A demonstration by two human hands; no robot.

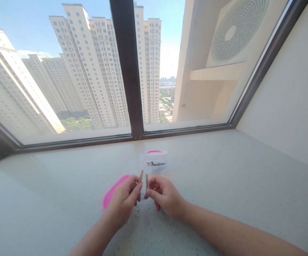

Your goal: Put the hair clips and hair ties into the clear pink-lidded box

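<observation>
Close together over the counter, my two hands are each pinched on a slim, tapered beige clip. My left hand (126,195) has one beige clip (141,175) pointing upward between thumb and fingers. In my right hand (166,195) the other beige clip (147,180) also stands nearly upright, a small gap apart from the first. A small pale ring (142,196) shows between the hands, and another pale ring (138,212) is just below my left fingers; I cannot tell what either is attached to.
Beyond my hands sits a clear plastic box (163,153) with a pink strip and a dark slender clip (156,164) in it. A pink oval lid (111,193) lies partly behind my left hand. The speckled counter (231,181) ends at a dark-framed window (111,140).
</observation>
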